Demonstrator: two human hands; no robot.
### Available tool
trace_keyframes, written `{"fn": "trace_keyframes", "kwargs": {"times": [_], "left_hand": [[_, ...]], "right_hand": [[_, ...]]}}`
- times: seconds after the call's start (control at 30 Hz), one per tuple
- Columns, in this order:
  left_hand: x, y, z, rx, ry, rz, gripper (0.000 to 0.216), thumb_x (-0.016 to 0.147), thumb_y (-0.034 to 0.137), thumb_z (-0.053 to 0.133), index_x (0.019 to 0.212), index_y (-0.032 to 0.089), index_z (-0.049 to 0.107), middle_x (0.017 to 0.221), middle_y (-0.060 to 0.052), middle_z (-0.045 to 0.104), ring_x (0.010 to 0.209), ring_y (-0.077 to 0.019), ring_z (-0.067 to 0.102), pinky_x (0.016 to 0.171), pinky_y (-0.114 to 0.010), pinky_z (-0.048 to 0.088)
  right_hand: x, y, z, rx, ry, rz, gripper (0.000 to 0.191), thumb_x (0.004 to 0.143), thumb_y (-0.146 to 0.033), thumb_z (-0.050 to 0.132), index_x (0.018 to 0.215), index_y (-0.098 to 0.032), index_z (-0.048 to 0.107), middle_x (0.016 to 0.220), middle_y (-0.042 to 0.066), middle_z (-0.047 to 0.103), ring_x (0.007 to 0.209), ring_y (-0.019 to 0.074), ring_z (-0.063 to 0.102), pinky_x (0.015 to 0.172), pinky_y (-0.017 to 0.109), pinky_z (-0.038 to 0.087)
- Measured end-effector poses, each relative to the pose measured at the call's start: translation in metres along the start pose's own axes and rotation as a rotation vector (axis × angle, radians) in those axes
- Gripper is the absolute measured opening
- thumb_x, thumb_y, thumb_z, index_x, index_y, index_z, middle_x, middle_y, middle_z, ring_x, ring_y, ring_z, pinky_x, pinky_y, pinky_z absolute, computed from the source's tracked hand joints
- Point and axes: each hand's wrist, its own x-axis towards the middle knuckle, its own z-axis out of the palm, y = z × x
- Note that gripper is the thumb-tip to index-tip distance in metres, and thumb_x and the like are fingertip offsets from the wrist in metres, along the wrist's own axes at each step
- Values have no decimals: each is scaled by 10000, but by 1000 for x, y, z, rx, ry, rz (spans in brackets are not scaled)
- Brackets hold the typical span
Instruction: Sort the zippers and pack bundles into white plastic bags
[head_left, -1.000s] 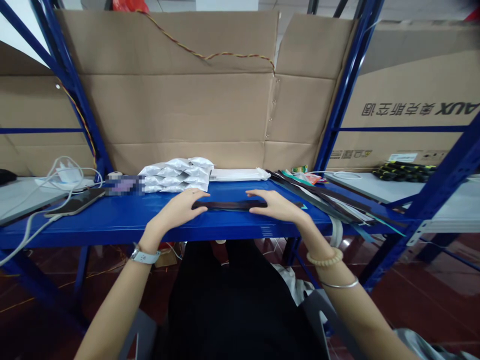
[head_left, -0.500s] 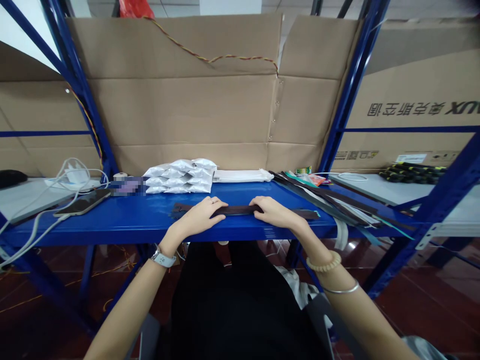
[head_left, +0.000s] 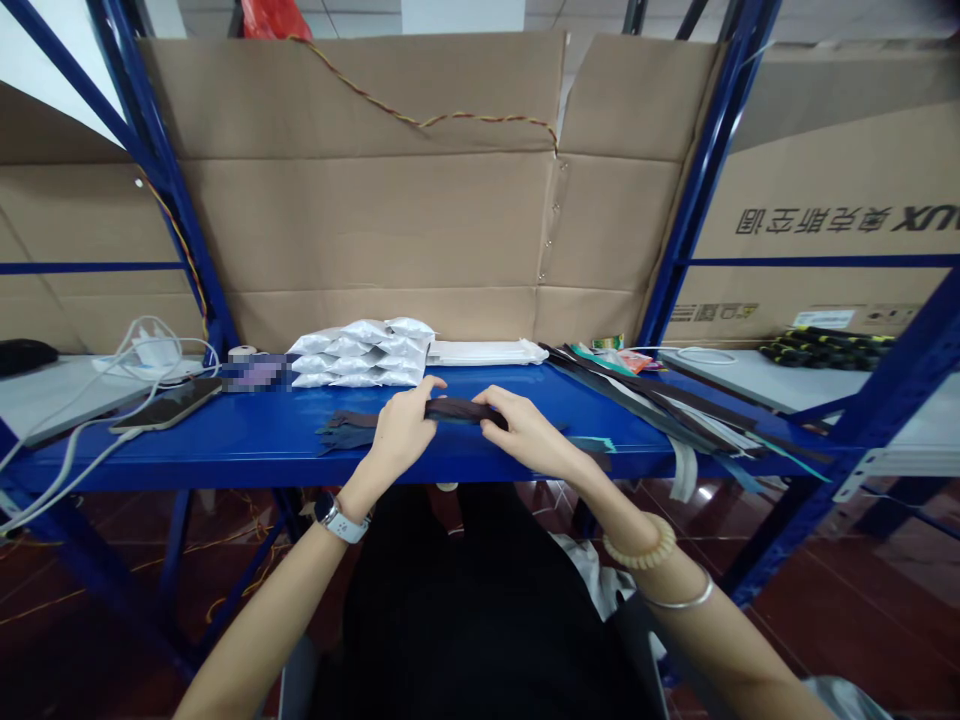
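Both hands hold a dark brown zipper, which is lifted a little off the blue steel shelf at its middle. My left hand pinches it from the left, and my right hand grips it from the right, a short gap between them. Its left end lies bunched in dark folds on the shelf. A teal-tipped end shows to the right of my right hand, and I cannot tell if it belongs to the same zipper.
A pile of long zippers lies at the shelf's right. White plastic packets and a white flat pack stand behind the hands. A phone and white cables lie left. Blue rack uprights and cardboard sheets surround the shelf.
Both hands have moved closer together and lifted the zipper's middle, bending it up. Its left end now lies folded on the shelf instead of stretched flat.
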Motion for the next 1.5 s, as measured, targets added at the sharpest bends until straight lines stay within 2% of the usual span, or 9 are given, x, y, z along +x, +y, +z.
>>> {"fn": "trace_keyframes", "kwargs": {"times": [0.23,0.47,0.7,0.93,1.1,1.27,1.37,1.43,1.5], "left_hand": [[-8,33,4,-745,58,-62,464,611,57,429,983,219,654,902,-16,657,820,-196,594,750,-311,457],[-16,54,2,-1285,41,-94,207,825,231,506,928,205,683,755,-3,561,677,-113,525,676,-233,459],[-10,54,-7,-1573,36,-246,127,849,195,482,826,198,606,815,-12,604,837,-142,617,886,-320,476],[-9,58,-19,-1786,-35,-380,225,885,110,358,762,176,534,559,43,360,454,-65,395,552,-207,426],[-11,52,-22,-1855,56,-325,314,917,115,280,684,169,483,497,66,200,384,-63,262,467,-186,342],[-2,36,-18,-1742,200,-371,237,892,108,351,734,179,513,512,52,369,441,-68,410,558,-204,428],[8,18,-20,-1526,233,-421,218,836,99,469,979,209,591,832,0,632,782,-103,610,781,-251,481],[14,4,-26,-1410,220,-429,393,785,93,549,1137,266,568,1049,-6,644,971,-124,605,862,-269,465],[16,-9,-34,-1391,225,-476,482,742,97,606,1181,292,557,1126,-11,630,1045,-144,588,871,-275,460]], "right_hand": [[0,-12,30,438,4,100,657,772,-330,680,1342,-230,368,1303,90,514,1166,226,513,986,401,414],[0,-31,42,591,10,125,521,839,-386,609,1313,-235,454,1269,63,565,1175,234,530,997,394,423],[0,-35,39,563,-86,169,377,827,-487,588,973,-140,601,937,56,647,878,216,582,784,341,466],[10,-36,28,357,-234,110,163,739,-260,626,691,-169,499,638,-37,503,581,105,428,527,234,333],[21,-42,23,300,-359,48,221,761,-123,445,557,-156,526,580,-8,570,588,118,540,642,250,421],[39,-37,22,303,-464,145,274,834,-243,485,583,-164,560,477,-17,515,473,120,495,571,279,443],[61,-13,13,148,-344,140,152,778,-309,631,792,-160,653,632,0,599,578,143,549,597,285,456],[81,11,3,-116,-164,176,209,752,-324,678,881,-159,684,804,44,668,763,192,618,715,298,468],[102,39,-8,-388,17,425,295,780,-382,658,960,-150,687,930,101,689,893,235,640,770,298,467]]}}
